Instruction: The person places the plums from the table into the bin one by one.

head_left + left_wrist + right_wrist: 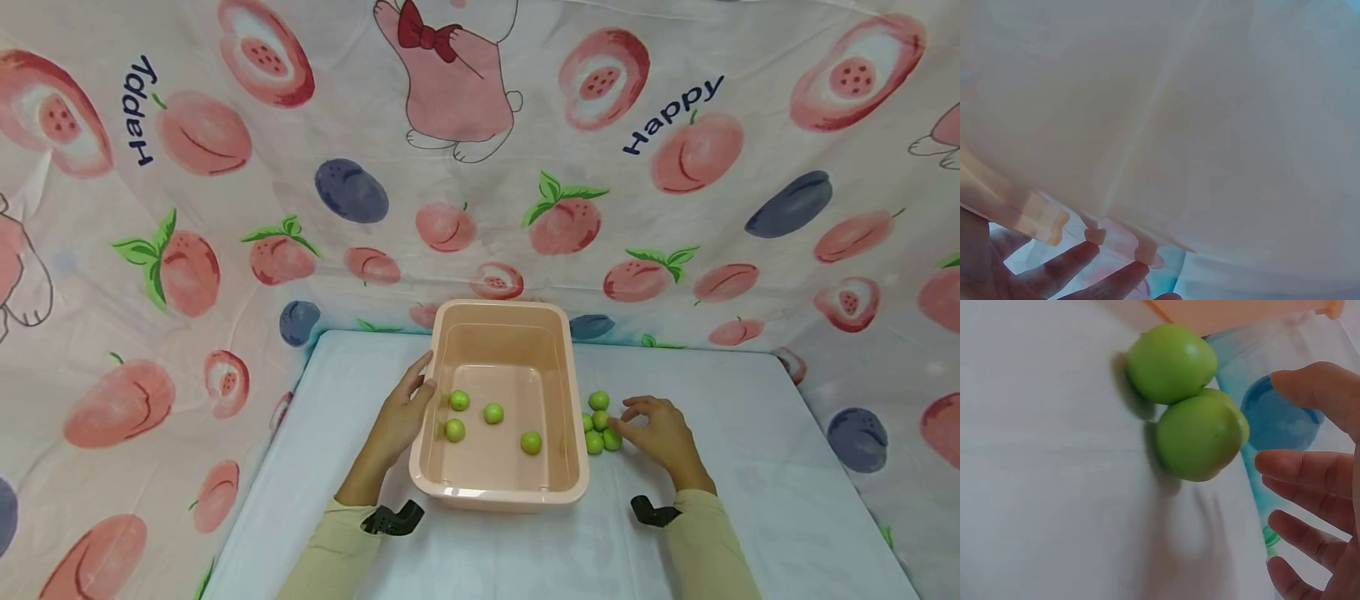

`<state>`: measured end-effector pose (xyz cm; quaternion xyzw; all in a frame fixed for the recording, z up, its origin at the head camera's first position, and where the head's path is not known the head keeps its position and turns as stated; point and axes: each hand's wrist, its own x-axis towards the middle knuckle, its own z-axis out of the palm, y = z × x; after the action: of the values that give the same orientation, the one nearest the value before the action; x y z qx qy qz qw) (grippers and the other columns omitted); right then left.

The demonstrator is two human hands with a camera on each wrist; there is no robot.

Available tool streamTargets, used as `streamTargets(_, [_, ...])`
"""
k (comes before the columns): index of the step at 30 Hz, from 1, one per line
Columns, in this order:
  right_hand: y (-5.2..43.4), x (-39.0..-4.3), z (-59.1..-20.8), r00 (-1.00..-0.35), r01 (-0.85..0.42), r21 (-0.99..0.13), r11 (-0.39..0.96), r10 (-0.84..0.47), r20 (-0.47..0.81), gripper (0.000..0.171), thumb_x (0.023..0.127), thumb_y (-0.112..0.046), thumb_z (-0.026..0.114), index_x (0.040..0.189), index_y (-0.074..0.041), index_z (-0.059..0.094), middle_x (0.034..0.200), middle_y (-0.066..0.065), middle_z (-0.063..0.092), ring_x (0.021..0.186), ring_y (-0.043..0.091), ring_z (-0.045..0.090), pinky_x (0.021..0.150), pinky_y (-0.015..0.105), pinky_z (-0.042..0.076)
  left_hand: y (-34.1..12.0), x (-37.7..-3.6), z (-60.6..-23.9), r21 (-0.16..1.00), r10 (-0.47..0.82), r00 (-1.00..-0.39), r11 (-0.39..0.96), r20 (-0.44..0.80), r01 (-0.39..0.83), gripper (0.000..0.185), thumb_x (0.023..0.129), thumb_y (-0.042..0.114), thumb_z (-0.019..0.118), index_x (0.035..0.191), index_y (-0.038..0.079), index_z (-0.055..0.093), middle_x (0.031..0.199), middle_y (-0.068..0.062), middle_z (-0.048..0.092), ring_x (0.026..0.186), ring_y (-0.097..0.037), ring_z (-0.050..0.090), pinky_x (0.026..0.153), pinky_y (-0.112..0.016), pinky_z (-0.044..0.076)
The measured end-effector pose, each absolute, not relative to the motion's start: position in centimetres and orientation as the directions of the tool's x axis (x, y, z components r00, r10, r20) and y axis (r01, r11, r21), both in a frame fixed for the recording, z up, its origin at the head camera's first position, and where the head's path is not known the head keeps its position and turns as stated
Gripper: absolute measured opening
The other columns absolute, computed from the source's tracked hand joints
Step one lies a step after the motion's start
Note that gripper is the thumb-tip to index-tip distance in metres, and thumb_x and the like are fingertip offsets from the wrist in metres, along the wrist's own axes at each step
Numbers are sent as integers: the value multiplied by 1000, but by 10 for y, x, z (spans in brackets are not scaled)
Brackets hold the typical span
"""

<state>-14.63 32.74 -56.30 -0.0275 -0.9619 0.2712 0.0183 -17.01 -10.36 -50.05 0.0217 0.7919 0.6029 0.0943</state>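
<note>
- A peach-coloured tub (504, 342) stands on the white worktop (750, 433), near its far edge.
- Four green fruits lie inside the tub: one (459, 401) near the left wall, one (454, 430) just in front of it, one (492, 413) mid-floor, one (531, 442) toward the front right.
- The left hand (401, 417) lies against the tub's left wall, fingers straight, thumb at the rim; its grip is open and holds nothing. The left wrist view shows the fingertips (1082, 253) under the tub's lip.
- A cluster of green fruits (600, 421) sits on the worktop just beside the tub's right wall, touching one another.
- The right hand (660, 433) is over the worktop just right of that cluster, fingers loosely bent toward it. In the right wrist view the fingers (1310, 472) are spread near two fruits (1185, 400) with a gap between; the grip is open and pinches nothing.
- A fruit-printed cloth (225, 208) hangs behind and at both sides.
</note>
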Motion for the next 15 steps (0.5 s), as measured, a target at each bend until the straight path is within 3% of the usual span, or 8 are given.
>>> streamTargets(7, [326, -141, -571, -997, 49, -518, 854, 68, 19, 36, 87, -46, 77, 80, -11, 77, 127, 18, 70, 126, 46, 55, 104, 67, 43, -104, -169, -499, 962, 149, -981, 262, -124, -82, 50, 107, 42, 48, 155, 46, 35, 159, -14, 43, 131, -40, 58, 104, -56, 51])
streamTargets(15, [327, -136, -582, -997, 23, -537, 843, 56, 46, 34, 85, -45, 79, 78, -12, 77, 122, 18, 71, 122, 45, 58, 103, 66, 43, -104, -169, -499, 958, 145, -981, 276, -126, -82, 50, 107, 41, 47, 155, 48, 34, 162, -12, 40, 138, -41, 51, 108, -59, 47])
